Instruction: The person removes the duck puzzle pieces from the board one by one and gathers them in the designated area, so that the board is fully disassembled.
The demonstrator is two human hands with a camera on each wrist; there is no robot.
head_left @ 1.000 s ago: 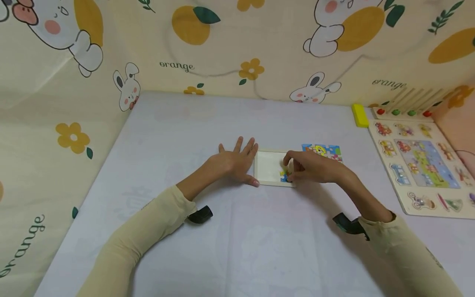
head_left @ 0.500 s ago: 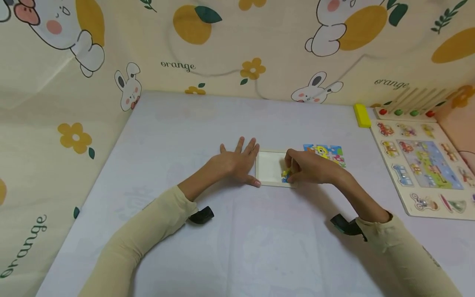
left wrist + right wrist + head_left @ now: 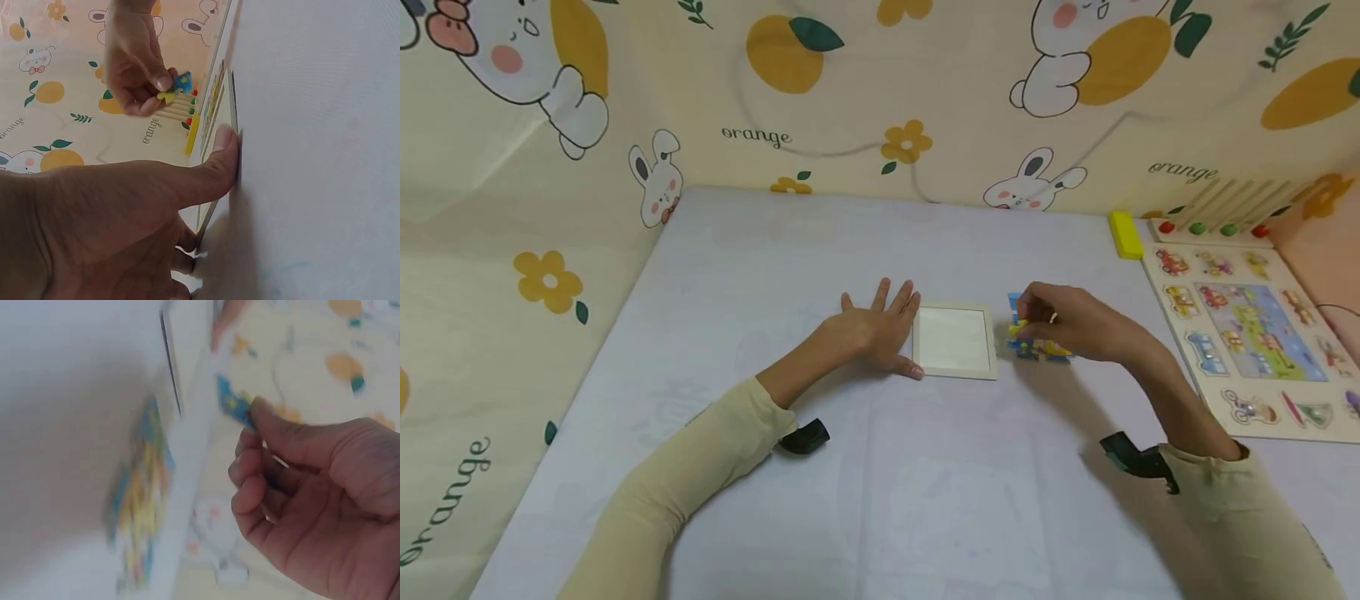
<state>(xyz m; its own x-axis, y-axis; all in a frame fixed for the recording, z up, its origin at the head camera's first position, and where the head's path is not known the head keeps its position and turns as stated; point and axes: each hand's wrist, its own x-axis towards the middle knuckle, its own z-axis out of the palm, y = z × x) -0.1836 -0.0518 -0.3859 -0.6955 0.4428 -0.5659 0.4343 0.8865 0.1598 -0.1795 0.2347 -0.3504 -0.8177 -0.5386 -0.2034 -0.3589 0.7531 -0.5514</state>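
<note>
My left hand [image 3: 874, 335] lies on the table with its fingers spread. Its thumb and fingertips touch the left edge of a shallow white puzzle tray [image 3: 955, 340], whose inside shows no pieces. Between thumb and fingers, my right hand [image 3: 1071, 321] pinches a blue and yellow jigsaw piece [image 3: 182, 82], held up off the table to the right of the tray. Beneath that hand lies a group of colourful jigsaw pieces [image 3: 142, 500], blurred in the right wrist view and partly covered by the hand in the head view.
Farther right lies a large picture board [image 3: 1262, 333] with vehicle and toy shapes. Behind it stand a counting rack [image 3: 1213, 229] with red and green beads and a yellow block [image 3: 1125, 234]. A patterned cloth [image 3: 850, 100] hangs along the back and left.
My right hand has lifted the jigsaw piece out of the tray's lower right corner and carried it right, over the other pieces. The left hand stays at the tray's edge.
</note>
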